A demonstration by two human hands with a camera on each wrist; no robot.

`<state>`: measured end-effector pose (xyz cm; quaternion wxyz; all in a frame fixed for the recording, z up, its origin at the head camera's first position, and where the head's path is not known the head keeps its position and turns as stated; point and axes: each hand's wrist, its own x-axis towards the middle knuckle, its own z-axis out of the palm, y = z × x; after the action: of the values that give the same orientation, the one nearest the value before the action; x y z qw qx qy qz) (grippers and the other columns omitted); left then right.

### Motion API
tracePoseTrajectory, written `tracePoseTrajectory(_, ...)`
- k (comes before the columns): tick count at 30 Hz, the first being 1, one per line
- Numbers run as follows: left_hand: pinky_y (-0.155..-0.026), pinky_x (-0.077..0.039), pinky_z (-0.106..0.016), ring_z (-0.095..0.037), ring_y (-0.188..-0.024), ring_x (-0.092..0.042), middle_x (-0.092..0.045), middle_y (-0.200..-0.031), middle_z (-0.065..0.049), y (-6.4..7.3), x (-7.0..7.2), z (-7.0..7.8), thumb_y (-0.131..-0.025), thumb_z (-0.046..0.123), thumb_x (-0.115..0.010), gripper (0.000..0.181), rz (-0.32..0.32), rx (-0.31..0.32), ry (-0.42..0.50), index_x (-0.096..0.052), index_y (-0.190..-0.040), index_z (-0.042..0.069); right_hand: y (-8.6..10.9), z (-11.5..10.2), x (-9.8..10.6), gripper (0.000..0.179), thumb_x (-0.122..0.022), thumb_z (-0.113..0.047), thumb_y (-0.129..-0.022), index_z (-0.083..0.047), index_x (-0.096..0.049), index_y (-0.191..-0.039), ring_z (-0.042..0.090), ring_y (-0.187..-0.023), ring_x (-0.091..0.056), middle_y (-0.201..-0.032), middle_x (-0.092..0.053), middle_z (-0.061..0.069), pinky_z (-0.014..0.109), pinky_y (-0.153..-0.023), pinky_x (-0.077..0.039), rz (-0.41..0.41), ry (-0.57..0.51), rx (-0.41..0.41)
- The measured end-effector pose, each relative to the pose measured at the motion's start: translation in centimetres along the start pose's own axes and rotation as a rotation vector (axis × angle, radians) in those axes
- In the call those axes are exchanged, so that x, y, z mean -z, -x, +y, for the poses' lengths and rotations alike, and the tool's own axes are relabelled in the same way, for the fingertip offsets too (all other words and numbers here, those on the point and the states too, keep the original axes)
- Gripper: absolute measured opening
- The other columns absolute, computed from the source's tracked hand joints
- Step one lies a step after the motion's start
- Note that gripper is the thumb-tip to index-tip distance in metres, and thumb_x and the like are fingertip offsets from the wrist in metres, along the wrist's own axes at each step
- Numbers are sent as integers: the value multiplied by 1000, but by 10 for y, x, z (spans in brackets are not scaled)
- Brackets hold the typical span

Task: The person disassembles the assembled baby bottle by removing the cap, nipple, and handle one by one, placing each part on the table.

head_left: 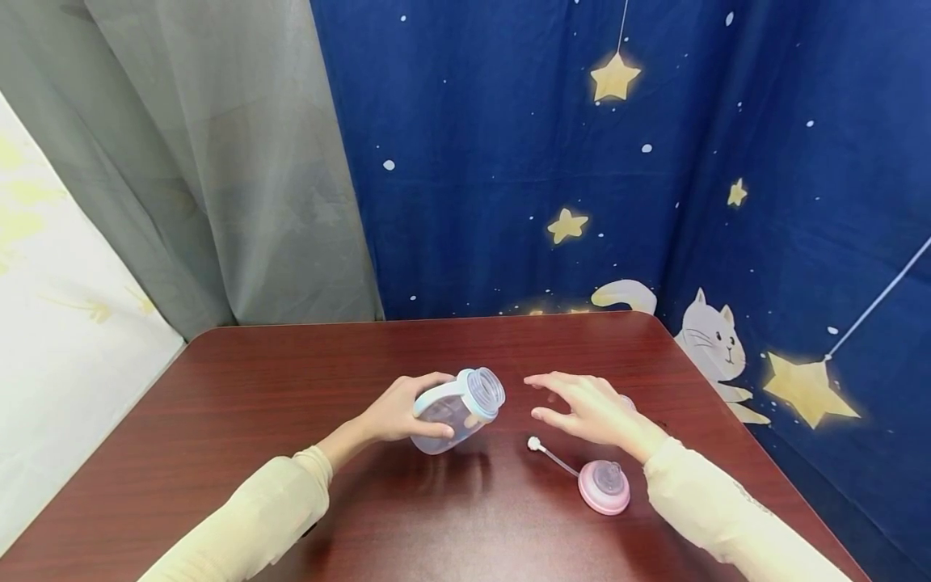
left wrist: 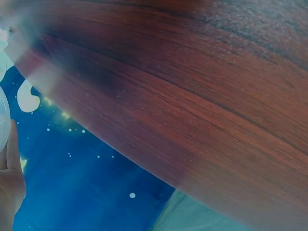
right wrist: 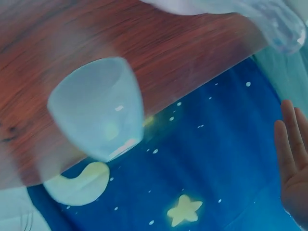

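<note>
My left hand (head_left: 407,408) grips a clear baby bottle (head_left: 444,416) with a pale blue handle and collar. The bottle is tilted, its uncapped threaded mouth facing right. Only an edge of the bottle (left wrist: 3,115) and part of the hand (left wrist: 10,185) show in the left wrist view. To the right of the mouth, my right hand (head_left: 585,408) hovers with fingers extended, holding nothing. Below it on the table lies a pink bottle top (head_left: 605,487) with a clear teat and a straw (head_left: 558,462) ending in a white weight. A translucent cap (right wrist: 98,110), mostly hidden behind the right hand in the head view, stands beyond.
The dark red wooden table (head_left: 305,364) has its far edge by a grey curtain (head_left: 254,162) and a blue star-patterned curtain (head_left: 494,162). A whitish piece with a clear rounded tip (right wrist: 284,33) crosses the top of the right wrist view.
</note>
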<state>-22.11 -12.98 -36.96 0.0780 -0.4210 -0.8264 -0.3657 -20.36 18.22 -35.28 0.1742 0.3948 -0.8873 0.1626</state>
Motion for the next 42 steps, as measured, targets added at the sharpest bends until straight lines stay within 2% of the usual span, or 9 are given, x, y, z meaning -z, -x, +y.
tracePoseTrajectory(6,-60,-45,-25,-7,-72,-55,-61,-88,7,-2,-1,2,-64,38,-76,59,2,-2,-8,-54,-113,15,-15,-9,-8,48,-63,-37,-79,-22,-50,-123,3,-77,-56,-107,-58,-6,27,-63,-43,-48,-137,-32)
tracePoseTrajectory(11,-60,-45,-25,-7,-73,-55,-60,-89,7,-3,-2,3,-64,39,-76,60,1,6,-10,-53,-113,14,-23,-14,-13,50,-65,-35,-78,-21,-50,-123,2,-77,-57,-105,-57,-9,26,-66,-45,-88,-254,-46)
tracePoseTrajectory(18,-61,-45,-25,-9,-73,-55,-60,-90,6,-5,-2,3,-63,39,-76,61,-2,-2,-14,-53,-114,13,-30,-19,-23,40,-68,-13,-78,-9,-55,-115,5,-76,-59,-96,-60,-3,22,-66,-48,-87,-533,-30)
tracePoseTrajectory(20,-61,-45,-25,-9,-73,-55,-61,-90,6,-4,-3,3,-63,39,-76,61,-5,-2,-13,-53,-114,13,-30,-21,-26,37,-67,-8,-77,-8,-56,-112,6,-77,-60,-93,-61,-3,22,-66,-47,-81,-572,-43)
tracePoseTrajectory(23,-61,-45,-25,-8,-73,-55,-61,-90,6,-4,-4,3,-63,39,-76,61,-3,-1,-7,-53,-114,13,-29,-22,-29,32,-66,-5,-77,-8,-58,-108,7,-77,-60,-90,-62,-4,24,-67,-48,-61,-596,-72)
tracePoseTrajectory(28,-61,-45,-25,-7,-73,-55,-61,-89,6,-4,-4,4,-63,38,-76,61,0,-4,5,-53,-113,13,-30,-26,-31,23,-62,-2,-77,-8,-62,-99,6,-73,-60,-83,-63,-5,27,-66,-48,-18,-577,-112)
tracePoseTrajectory(34,-61,-45,-25,-8,-74,-55,-61,-90,6,-3,-4,5,-63,38,-76,61,-5,-2,2,-53,-114,12,-32,-47,-13,19,-60,4,-75,-1,-63,-93,16,-71,-62,-79,-64,4,32,-64,-49,2,-595,-127)
tracePoseTrajectory(42,-62,-45,-25,-8,-74,-55,-60,-91,5,-3,-5,5,-64,38,-76,61,-5,-14,9,-53,-114,12,-28,-22,-36,21,-61,-5,-76,-9,-64,-96,6,-71,-61,-82,-64,-5,25,-63,-48,-17,-615,-133)
